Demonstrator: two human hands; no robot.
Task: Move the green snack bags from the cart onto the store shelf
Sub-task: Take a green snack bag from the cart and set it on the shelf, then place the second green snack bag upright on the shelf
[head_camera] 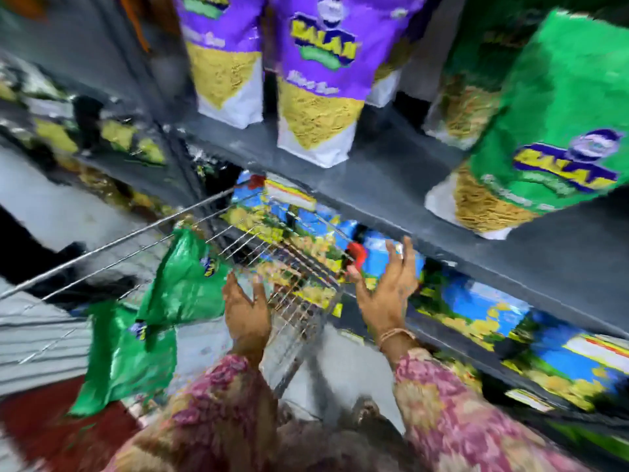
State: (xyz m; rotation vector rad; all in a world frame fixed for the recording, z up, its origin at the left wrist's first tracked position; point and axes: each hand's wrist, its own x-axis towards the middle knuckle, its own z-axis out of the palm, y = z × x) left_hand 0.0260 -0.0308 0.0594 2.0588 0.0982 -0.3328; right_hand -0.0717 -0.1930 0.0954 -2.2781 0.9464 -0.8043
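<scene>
The view is blurred by motion. Two green snack bags stand in the wire cart (299,267): one upright (185,281) and one lower to its left (126,359). My left hand (246,311) hovers open just right of the upright bag, above the cart's wire wall. Fingers spread, my right hand (388,284) holds nothing and hangs between the cart's red corner and the grey store shelf (391,165). On that shelf at the right stands a large green snack bag (558,131), tilted, with another behind it.
Purple snack bags (320,80) stand on the same shelf to the left. Blue and yellow packets (476,308) fill the shelf below, close to my right hand. A second rack of packets (68,131) runs along the left. Floor shows under the cart.
</scene>
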